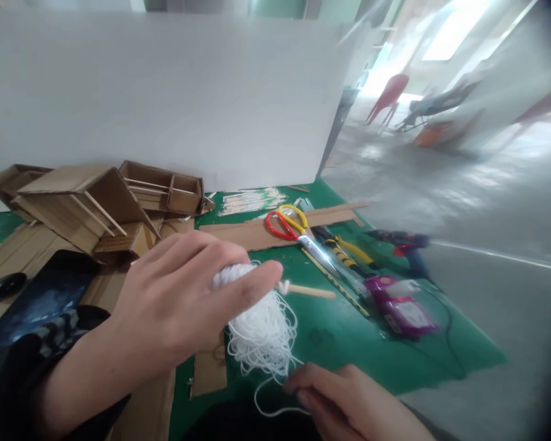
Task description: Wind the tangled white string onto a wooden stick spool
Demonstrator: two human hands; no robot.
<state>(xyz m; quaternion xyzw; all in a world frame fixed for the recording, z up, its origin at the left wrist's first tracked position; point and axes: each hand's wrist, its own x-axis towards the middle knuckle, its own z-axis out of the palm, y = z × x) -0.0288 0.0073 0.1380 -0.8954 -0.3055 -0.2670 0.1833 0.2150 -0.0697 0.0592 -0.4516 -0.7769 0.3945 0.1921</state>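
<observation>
My left hand (183, 294) is closed round a loose bundle of white string (261, 331), thumb across its top, and loops hang down below the palm. A thin wooden stick (310, 291) juts out to the right past the thumb, with a bit of white string knotted about its end. Lower down, my right hand (344, 398) pinches a strand of the white string between thumb and fingers at the bundle's lower right. A loop of string dangles just left of those fingertips.
Scissors (287, 226) with red and yellow handles lie on cardboard on the green table (321, 340). Pliers (356, 251), a power drill (404, 242) and a purple device (404, 306) are at right. Cardboard boxes (87, 202) and a dark tablet (41, 300) are at left; a white panel (165, 98) stands behind.
</observation>
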